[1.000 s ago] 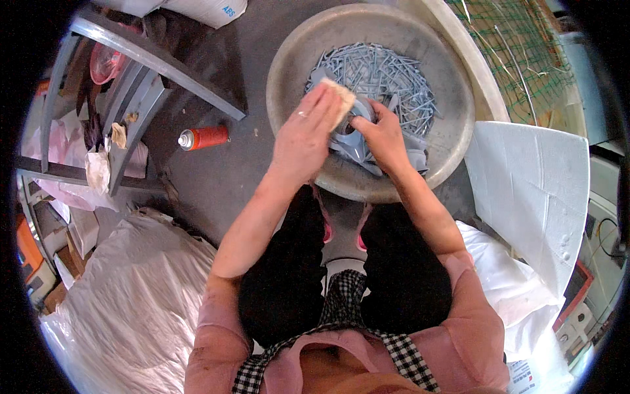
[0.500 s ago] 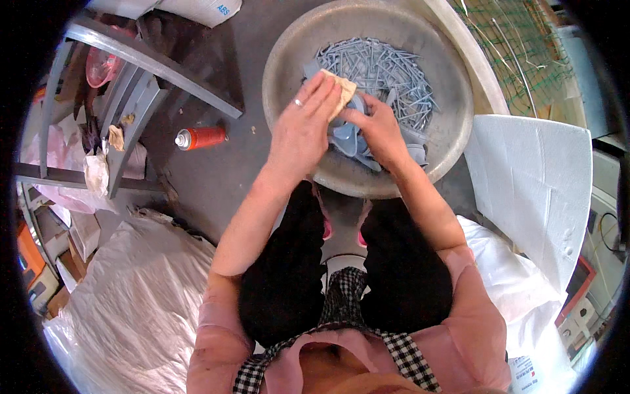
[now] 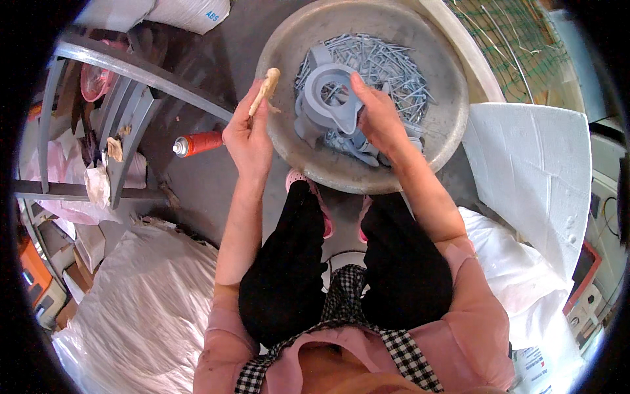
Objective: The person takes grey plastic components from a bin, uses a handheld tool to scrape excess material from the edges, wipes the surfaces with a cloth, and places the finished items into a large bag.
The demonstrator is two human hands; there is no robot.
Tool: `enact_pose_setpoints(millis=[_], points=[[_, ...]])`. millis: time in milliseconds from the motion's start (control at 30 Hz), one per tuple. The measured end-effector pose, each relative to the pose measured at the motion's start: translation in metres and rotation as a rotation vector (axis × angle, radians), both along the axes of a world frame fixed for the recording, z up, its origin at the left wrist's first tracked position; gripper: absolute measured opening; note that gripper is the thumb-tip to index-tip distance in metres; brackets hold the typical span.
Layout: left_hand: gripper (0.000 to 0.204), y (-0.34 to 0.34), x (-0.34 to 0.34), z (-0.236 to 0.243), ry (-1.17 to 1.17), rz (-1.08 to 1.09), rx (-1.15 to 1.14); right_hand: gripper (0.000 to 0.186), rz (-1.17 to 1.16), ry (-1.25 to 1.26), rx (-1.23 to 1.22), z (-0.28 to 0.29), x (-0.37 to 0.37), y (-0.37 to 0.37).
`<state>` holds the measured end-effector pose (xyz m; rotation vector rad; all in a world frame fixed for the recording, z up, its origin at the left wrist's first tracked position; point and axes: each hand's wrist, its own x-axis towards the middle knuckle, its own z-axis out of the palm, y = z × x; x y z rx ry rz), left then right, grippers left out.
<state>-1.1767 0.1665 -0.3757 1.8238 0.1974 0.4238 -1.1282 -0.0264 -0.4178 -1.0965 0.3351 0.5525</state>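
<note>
My left hand [image 3: 248, 139] is raised at the basin's left rim, its thumb and fingers closed on a folded cream cloth [image 3: 264, 92]. Above the basin, my right hand [image 3: 382, 121] grips a grey plastic jug top [image 3: 326, 117], a ring with a round opening, a pointed spout and a tab on its far side. Beneath it stands the wide grey basin [image 3: 443, 79]. Many thin grey plastic sticks [image 3: 377, 52] lie in the basin's far part. More grey plastic pieces [image 3: 364, 152] rest nearer me, partly covered by the jug top and my right hand.
An orange-red spray can [image 3: 200, 142] lies on the floor at left, beside a grey metal frame [image 3: 141, 69]. White sheeting [image 3: 144, 282] covers the lower left. A white foam board [image 3: 531, 157] leans right of the basin, above white sacks [image 3: 505, 262].
My left hand has moved left, off the jug top, taking the cloth with it. The jug top, still in my right hand, now shows its round opening.
</note>
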Motion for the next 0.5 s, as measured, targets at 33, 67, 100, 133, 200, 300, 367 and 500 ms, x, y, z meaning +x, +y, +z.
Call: enact_pose_setpoints(millis=[33, 67, 100, 133, 200, 300, 367, 500], points=[[0.027, -0.002, -0.001, 0.001, -0.042, -0.037, 0.092, 0.061, -0.020, -0.019, -0.045, 0.006, -0.002, 0.002], [0.027, -0.006, -0.002, 0.004, -0.084, -0.077, 0.182, 0.061, -0.043, -0.038, -0.091, 0.013, -0.004, 0.002], [0.027, -0.011, -0.002, 0.008, -0.126, -0.116, 0.273, 0.061, -0.045, -0.092, -0.204, 0.012, -0.004, 0.001], [0.030, -0.018, -0.005, 0.013, -0.186, -0.177, 0.380, 0.062, -0.047, -0.146, -0.317, 0.012, -0.004, -0.001], [0.033, -0.031, -0.010, 0.020, -0.223, -0.314, 0.569, 0.062, -0.057, -0.231, -0.452, 0.014, -0.005, 0.001], [0.035, -0.047, -0.010, 0.015, -0.244, -0.411, 0.776, 0.061, -0.120, -0.352, -0.520, 0.016, -0.007, 0.006], [0.033, -0.052, -0.011, 0.012, -0.202, -0.434, 0.849, 0.059, -0.194, -0.474, -0.555, 0.015, -0.008, 0.012], [0.032, -0.052, -0.012, 0.014, -0.230, -0.523, 0.890, 0.053, -0.253, -0.530, -0.541, 0.010, -0.010, 0.013]])
